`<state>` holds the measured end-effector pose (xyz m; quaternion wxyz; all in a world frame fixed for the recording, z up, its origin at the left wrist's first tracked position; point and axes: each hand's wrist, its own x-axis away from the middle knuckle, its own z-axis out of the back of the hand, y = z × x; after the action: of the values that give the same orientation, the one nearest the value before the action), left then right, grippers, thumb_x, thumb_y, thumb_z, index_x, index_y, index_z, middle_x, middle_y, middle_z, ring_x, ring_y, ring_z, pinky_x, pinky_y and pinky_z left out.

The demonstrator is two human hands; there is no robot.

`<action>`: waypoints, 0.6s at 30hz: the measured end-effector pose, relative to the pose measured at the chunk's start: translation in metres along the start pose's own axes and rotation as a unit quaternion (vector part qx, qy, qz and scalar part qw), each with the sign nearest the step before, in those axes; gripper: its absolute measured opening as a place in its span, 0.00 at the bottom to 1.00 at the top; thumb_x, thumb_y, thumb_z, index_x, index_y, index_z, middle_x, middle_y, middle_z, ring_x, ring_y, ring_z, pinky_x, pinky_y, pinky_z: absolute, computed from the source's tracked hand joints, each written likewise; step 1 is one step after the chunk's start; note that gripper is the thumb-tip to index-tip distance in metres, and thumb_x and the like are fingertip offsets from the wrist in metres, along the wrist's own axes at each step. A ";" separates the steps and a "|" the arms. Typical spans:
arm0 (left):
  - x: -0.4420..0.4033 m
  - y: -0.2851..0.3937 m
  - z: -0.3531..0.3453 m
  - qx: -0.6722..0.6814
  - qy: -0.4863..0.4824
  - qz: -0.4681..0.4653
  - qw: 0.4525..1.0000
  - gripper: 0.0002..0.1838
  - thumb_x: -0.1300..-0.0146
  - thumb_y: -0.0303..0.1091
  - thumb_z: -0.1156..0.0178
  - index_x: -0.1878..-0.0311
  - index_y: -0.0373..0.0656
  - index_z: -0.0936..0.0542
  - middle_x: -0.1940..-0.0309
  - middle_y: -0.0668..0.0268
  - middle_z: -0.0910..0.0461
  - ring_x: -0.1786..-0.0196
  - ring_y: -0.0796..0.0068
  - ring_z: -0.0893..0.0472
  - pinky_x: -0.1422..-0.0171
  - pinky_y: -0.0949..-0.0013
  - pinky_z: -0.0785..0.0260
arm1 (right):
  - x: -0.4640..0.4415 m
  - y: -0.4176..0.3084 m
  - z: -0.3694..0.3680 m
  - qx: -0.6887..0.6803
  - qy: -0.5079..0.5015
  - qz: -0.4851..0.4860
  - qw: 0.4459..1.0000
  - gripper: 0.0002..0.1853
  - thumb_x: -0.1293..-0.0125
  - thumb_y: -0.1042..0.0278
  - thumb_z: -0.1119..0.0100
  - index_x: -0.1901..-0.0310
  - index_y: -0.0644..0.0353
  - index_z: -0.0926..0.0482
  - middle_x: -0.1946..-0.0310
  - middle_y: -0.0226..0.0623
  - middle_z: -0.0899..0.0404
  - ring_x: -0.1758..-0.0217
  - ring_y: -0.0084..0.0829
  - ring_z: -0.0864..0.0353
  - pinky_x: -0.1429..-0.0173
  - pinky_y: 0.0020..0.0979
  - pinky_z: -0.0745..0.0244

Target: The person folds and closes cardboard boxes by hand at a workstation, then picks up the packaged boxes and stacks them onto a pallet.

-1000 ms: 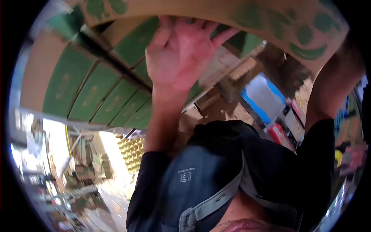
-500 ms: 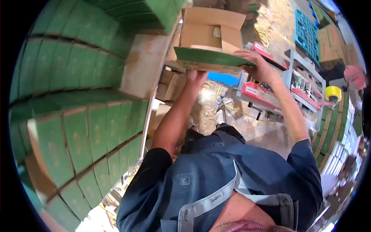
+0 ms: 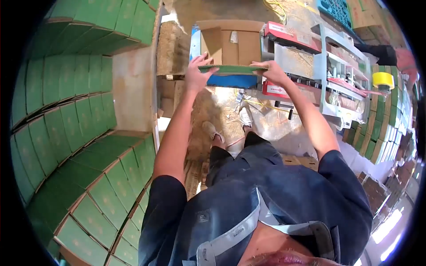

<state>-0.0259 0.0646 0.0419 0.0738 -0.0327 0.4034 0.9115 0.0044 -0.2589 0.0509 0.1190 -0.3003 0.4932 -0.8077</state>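
Head view: the left hand (image 3: 198, 74) and right hand (image 3: 274, 72) pinch opposite ends of the near green-faced flap (image 3: 235, 69) of an open cardboard box (image 3: 249, 42), which sits over a blue surface (image 3: 233, 81) beside a red-panelled machine (image 3: 293, 36)

Packing area of a warehouse or factory

Green cartons (image 3: 103, 199) stand in tall, close-set stacks along the left, with another carton stack (image 3: 377, 128) at right. An open cardboard carton (image 3: 248, 44) sits at what looks like a carton-sealing machine (image 3: 323, 71), a yellow tape roll (image 3: 383, 80) at its side. A blue plastic pallet (image 3: 335, 12) and a littered, stained floor (image 3: 266, 117) mark it as industrial.
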 end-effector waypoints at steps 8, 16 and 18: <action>-0.035 -0.008 -0.037 -0.053 0.162 0.138 0.976 0.45 0.55 0.47 0.21 0.35 0.39 0.28 0.57 0.50 0.19 0.48 0.54 0.21 0.38 0.58 0.30 | -0.059 -0.080 0.024 0.261 0.379 0.169 0.872 0.27 0.45 0.57 0.30 0.44 0.58 0.20 0.52 0.47 0.17 0.48 0.46 0.18 0.43 0.41 0.24; -0.034 0.000 -0.038 0.009 0.111 0.168 0.979 0.50 0.50 0.40 0.24 0.25 0.45 0.41 0.40 0.46 0.24 0.39 0.47 0.24 0.35 0.56 0.32 | -0.121 -0.145 -0.002 0.425 -0.147 -0.110 0.886 0.46 0.45 0.33 0.37 0.33 0.61 0.32 0.34 0.52 0.30 0.35 0.46 0.26 0.36 0.42 0.28; -0.038 -0.010 -0.038 -0.020 0.049 0.150 0.987 0.49 0.48 0.40 0.26 0.25 0.49 0.42 0.39 0.47 0.25 0.39 0.48 0.23 0.36 0.56 0.31 | -0.064 -0.057 -0.078 0.540 0.158 0.080 0.823 0.50 0.44 0.40 0.36 0.27 0.61 0.42 0.27 0.56 0.45 0.24 0.53 0.44 0.24 0.46 0.45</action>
<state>0.0131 0.0389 0.0141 -0.0840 -0.0178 0.3886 0.9174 0.0136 -0.1431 0.0509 0.2464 -0.0155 0.0128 -0.9689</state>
